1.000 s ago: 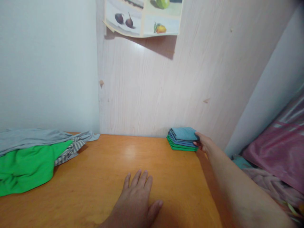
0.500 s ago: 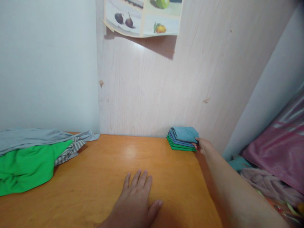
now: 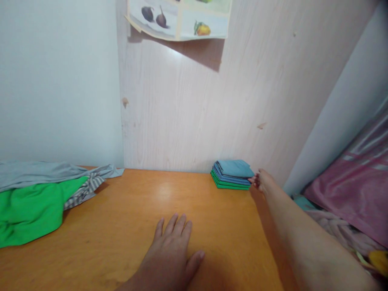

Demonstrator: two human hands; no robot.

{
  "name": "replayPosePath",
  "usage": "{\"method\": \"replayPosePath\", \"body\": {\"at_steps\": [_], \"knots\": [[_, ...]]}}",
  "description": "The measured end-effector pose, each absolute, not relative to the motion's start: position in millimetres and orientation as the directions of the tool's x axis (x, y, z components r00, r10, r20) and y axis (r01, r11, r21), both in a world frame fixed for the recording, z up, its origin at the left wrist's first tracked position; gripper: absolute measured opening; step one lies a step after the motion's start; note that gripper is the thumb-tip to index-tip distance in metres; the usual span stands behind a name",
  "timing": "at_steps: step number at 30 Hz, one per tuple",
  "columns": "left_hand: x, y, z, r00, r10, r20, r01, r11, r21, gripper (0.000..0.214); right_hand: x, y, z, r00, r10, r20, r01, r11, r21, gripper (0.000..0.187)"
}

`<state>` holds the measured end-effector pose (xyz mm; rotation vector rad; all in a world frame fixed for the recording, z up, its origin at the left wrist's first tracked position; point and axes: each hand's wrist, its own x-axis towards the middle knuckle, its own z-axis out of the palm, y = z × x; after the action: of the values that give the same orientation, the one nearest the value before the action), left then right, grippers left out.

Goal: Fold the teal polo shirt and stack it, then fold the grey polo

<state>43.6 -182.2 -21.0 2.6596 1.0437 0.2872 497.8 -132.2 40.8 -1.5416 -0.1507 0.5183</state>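
My left hand [image 3: 172, 252] lies palm down on the wooden table [image 3: 133, 238], fingers spread and holding nothing. At the far right of the table, against the wall, stands a neat stack of folded cloths [image 3: 232, 176]: green at the bottom, blue-violet in the middle, grey-blue on top. Beside the stack's right side is my right hand [image 3: 261, 181], its fingers loosely bent and the fingertips at the edge of the layers. Nothing shows in its grasp; whether the fingertips still touch the cloth is hard to make out.
Unfolded garments lie heaped on the left: a bright green one [image 3: 32, 212], a grey one [image 3: 45, 173] and a striped one [image 3: 87, 190]. A fruit picture [image 3: 182, 24] hangs on the wall. Right of the table are pink satiny fabric [image 3: 348, 194] and a pale blanket [image 3: 342, 230].
My right hand has let go of the top cloth's edge and drawn slightly to the right of the stack. The left hand stays flat on the table. The view has shifted slightly.
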Motion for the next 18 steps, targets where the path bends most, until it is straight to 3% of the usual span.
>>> {"method": "replayPosePath", "body": {"at_steps": [6,12,15,18], "knots": [[43.5,-182.4,-19.7,0.723,0.687,0.076,0.636,-0.704,0.314,0.076,493.4,-113.9,52.1,0.874,0.469,-0.127,-0.073,-0.132,-0.989,0.038],[43.3,-182.5,-18.2,0.725,0.686,0.065,0.635,-0.702,0.322,0.077,493.3,-108.0,49.4,0.88,0.473,0.048,0.204,-0.285,-0.936,0.036],[43.2,-182.4,-18.3,0.722,0.688,0.07,0.635,-0.7,0.327,0.075,502.7,-119.0,52.3,0.856,0.462,0.231,0.423,-0.37,-0.827,0.033],[43.1,-182.8,-18.4,0.721,0.687,0.088,0.63,-0.704,0.328,0.073,513.7,-128.1,62.2,0.744,0.499,0.444,0.662,-0.455,-0.596,0.032]]}}
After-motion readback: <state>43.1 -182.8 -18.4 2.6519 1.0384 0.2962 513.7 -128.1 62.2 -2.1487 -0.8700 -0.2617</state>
